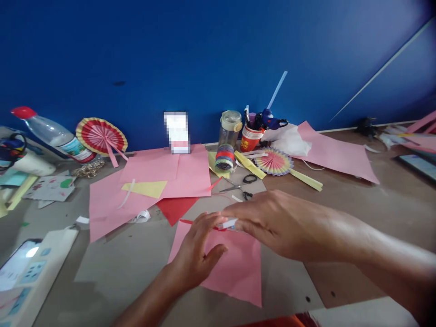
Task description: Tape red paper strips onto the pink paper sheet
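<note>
A pink paper sheet (235,268) lies on the table in front of me. My left hand (195,252) rests over its upper left part, fingers together and curled toward a small white piece (227,223) with a red strip (186,222) beside it. My right hand (272,222) reaches in from the right, fingers extended and close together, its fingertips touching that same white piece above the sheet. How the piece is gripped is partly hidden by the fingers.
Scissors (242,186) lie just beyond my hands. More pink sheets (160,181), a red sheet (175,208), a folded paper fan (274,162), a second fan (101,135), a jar (226,141), a cup of pens (251,136) and a bottle (54,134) stand along the blue wall.
</note>
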The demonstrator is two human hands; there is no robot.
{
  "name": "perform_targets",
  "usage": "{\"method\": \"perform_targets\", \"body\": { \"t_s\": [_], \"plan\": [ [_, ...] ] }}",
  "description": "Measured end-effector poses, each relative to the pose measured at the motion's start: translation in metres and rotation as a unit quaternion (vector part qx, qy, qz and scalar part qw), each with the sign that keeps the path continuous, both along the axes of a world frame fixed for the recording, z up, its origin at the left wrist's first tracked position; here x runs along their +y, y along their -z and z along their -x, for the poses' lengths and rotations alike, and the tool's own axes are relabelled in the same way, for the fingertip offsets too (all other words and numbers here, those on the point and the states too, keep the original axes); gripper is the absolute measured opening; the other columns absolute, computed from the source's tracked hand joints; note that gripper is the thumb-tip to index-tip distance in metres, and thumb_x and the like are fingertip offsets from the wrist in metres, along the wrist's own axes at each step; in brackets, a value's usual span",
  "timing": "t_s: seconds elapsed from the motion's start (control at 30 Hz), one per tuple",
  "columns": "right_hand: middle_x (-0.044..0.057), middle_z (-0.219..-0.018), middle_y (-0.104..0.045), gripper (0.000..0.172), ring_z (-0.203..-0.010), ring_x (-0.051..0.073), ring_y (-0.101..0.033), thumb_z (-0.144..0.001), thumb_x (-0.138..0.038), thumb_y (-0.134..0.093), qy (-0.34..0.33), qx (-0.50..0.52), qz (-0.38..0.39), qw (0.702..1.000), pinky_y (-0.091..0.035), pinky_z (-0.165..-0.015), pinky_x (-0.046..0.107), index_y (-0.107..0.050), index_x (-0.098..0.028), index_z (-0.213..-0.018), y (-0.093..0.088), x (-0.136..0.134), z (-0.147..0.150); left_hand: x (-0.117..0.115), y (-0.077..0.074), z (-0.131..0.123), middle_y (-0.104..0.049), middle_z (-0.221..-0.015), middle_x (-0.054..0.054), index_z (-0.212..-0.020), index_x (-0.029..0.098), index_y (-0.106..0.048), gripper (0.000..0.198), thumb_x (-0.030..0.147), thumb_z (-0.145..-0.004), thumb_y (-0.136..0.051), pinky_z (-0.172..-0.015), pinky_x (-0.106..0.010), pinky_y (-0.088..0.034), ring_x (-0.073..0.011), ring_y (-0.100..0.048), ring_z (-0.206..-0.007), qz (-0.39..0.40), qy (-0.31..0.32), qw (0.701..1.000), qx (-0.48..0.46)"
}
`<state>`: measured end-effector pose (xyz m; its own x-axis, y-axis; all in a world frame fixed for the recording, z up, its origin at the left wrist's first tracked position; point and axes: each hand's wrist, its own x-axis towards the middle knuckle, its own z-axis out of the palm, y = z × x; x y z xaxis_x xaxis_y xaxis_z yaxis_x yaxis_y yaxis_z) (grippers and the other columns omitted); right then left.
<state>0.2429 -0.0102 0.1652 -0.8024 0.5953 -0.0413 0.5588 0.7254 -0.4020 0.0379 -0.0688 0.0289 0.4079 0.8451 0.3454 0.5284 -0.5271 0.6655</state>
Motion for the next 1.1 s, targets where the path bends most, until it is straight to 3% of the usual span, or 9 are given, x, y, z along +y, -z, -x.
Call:
{"method": "perform_targets", "body": {
  "t_s": [0.17, 0.33, 0.5, 0.7, 0.9, 0.97, 1.1],
  "plan": [
    [-0.001, -0.091, -0.071, 0.031, -0.077, 0.014, -0.065, -0.093, -0.024, -0.04, 0.013, 0.012, 0.066, 0.998, -0.04, -0.062, 0.023, -0.067, -0.024, -0.107, -0.018, 0.019, 0.016, -0.001, -0.007, -0.001, -0.062, -0.118, -0.01, -0.125, 0.022, -0.048, 0.043, 0.021, -0.083, -0.056, -0.091, -0.036, -0.047, -0.0236, -0.058, -0.109, 0.103, -0.052, 0.99, -0.084],
    [-0.003, -0.065, -0.067, 0.033, -0.058, 0.012, -0.06, -0.09, -0.029, -0.042, 0.045, 0.016, 0.163, 0.986, -0.04, -0.056, 0.022, -0.066, -0.021, -0.112, -0.021, 0.032, 0.024, -0.001, -0.016, -0.002, -0.065, -0.104, -0.007, -0.111, 0.021, -0.057, 0.026, 0.021, -0.085, -0.052, -0.073, -0.028, -0.049, -0.0184, -0.061, -0.088, 0.207, -0.068, 0.955, -0.203],
    [-0.002, -0.063, -0.067, 0.033, -0.049, 0.01, -0.054, -0.087, -0.03, -0.045, 0.061, 0.006, 0.21, 0.976, -0.037, -0.05, 0.021, -0.066, -0.019, -0.111, -0.023, 0.041, 0.033, 0.001, -0.024, 0.001, -0.065, -0.098, -0.005, -0.096, 0.019, -0.06, 0.016, 0.022, -0.087, -0.049, -0.062, -0.022, -0.043, -0.0148, -0.057, -0.08, 0.271, -0.036, 0.932, -0.24],
    [-0.001, -0.066, -0.066, 0.035, -0.053, 0.01, -0.054, -0.088, -0.03, -0.045, 0.059, 0.003, 0.18, 0.982, -0.036, -0.053, 0.023, -0.064, -0.017, -0.114, -0.014, 0.052, 0.038, 0.007, -0.022, 0.002, -0.067, -0.086, -0.007, -0.09, 0.016, -0.063, 0.022, 0.033, -0.088, -0.05, -0.061, -0.023, -0.042, -0.014, -0.058, -0.073, 0.324, -0.061, 0.898, -0.293],
    [0.001, -0.068, -0.067, 0.033, -0.059, 0.012, -0.057, -0.085, -0.025, -0.046, 0.071, -0.041, 0.142, 0.986, -0.037, -0.059, 0.023, -0.066, -0.014, -0.109, 0.006, 0.066, 0.039, 0.014, -0.009, 0.001, -0.063, -0.076, -0.002, -0.096, 0.015, -0.063, 0.026, 0.037, -0.083, -0.06, -0.079, -0.033, -0.049, -0.0163, -0.063, -0.075, 0.417, -0.081, 0.8, -0.423],
    [0.002, -0.075, -0.069, 0.034, -0.065, 0.013, -0.059, -0.085, -0.025, -0.046, 0.063, -0.04, 0.127, 0.989, -0.038, -0.062, 0.024, -0.066, -0.014, -0.11, 0.015, 0.072, 0.036, 0.015, -0.008, 0.001, -0.062, -0.072, -0.001, -0.093, 0.014, -0.063, 0.026, 0.037, -0.08, -0.063, -0.077, -0.034, -0.049, -0.0151, -0.063, -0.07, 0.436, -0.077, 0.783, -0.438],
    [0.008, -0.106, -0.069, 0.035, -0.089, 0.017, -0.062, -0.085, -0.027, -0.048, 0.038, -0.037, 0.095, 0.994, -0.042, -0.072, 0.024, -0.064, -0.014, -0.113, 0.032, 0.083, 0.034, 0.017, -0.011, 0.002, -0.064, -0.071, -0.002, -0.09, 0.014, -0.065, 0.026, 0.037, -0.079, -0.066, -0.075, -0.032, -0.05, -0.0149, -0.063, -0.069, 0.454, -0.064, 0.775, -0.435]
  ]
}}
